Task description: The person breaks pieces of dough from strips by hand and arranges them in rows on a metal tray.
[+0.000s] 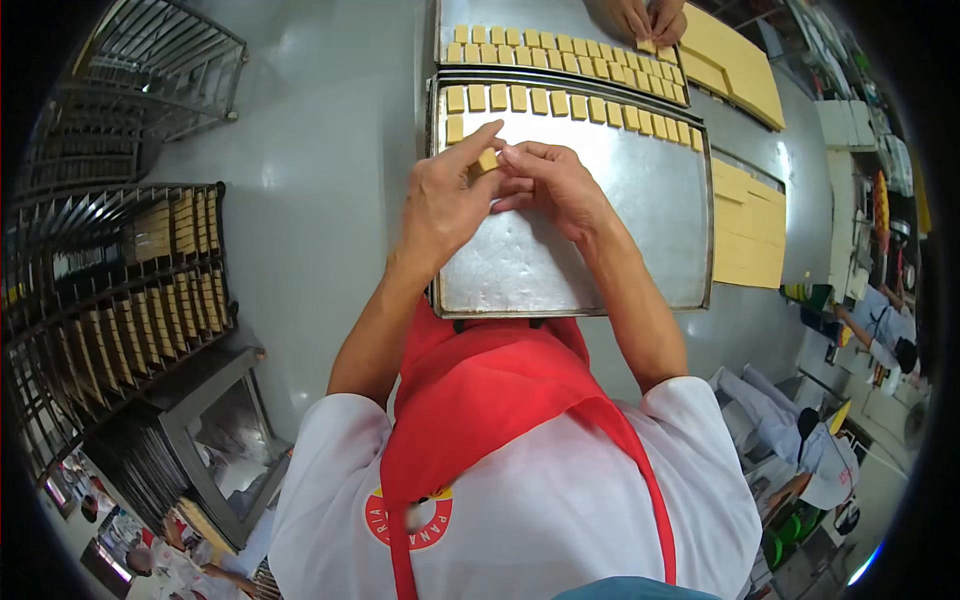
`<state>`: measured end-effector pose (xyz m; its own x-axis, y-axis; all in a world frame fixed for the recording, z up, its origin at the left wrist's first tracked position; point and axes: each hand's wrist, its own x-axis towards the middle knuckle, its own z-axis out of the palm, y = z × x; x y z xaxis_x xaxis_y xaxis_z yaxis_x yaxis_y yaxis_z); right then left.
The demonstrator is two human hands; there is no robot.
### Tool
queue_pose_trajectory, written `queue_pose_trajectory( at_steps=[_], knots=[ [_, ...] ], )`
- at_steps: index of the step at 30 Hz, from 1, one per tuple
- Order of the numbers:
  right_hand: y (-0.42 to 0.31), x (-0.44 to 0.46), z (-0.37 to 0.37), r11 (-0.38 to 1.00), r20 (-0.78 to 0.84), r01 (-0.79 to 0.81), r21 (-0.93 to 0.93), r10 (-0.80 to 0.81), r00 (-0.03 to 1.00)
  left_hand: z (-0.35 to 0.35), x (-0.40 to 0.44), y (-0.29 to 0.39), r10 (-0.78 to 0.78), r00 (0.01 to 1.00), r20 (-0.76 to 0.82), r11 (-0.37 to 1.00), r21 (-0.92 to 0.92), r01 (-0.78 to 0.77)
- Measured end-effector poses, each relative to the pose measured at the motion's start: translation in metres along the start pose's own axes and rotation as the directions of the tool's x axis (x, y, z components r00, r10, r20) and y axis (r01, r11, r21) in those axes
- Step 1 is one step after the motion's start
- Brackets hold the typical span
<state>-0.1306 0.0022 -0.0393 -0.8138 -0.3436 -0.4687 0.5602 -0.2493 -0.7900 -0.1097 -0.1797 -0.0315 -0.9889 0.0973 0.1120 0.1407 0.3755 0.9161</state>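
Note:
A small yellow dough block sits between the thumb and index finger of my left hand, just above the metal tray. My right hand is beside it, fingers curled and thumb tip close to the block's edge; whatever its fingers hold is hidden. Along the tray's far edge runs a row of similar dough blocks. One more block starts a second row at the left, right by my left index finger.
Beyond my tray, another person's hands work over a second tray with rows of blocks. Yellow dough slabs lie to the right. Racks with loaded trays stand at left. Other people are at lower right.

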Motion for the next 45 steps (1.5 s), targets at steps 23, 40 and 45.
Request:
queue_pose_trajectory(
  at_steps=[23, 40, 45],
  knots=[
    [0.014, 0.033, -0.013, 0.123, 0.127, 0.343, -0.931, -0.772, 0.623, 0.009, 0.018, -0.043, 0.298, 0.951, -0.080, 0.801, 0.564, -0.203],
    [0.021, 0.037, -0.008, -0.035, 0.264, 0.349, -0.936, -0.725, 0.636, 0.025, 0.027, -0.045, 0.307, 0.950, -0.061, 0.792, 0.569, -0.220],
    [-0.018, -0.007, -0.045, 0.015, 0.195, 0.322, -0.947, -0.771, 0.607, 0.008, 0.003, -0.016, 0.180, 0.981, -0.072, 0.845, 0.521, -0.116]
  ],
)
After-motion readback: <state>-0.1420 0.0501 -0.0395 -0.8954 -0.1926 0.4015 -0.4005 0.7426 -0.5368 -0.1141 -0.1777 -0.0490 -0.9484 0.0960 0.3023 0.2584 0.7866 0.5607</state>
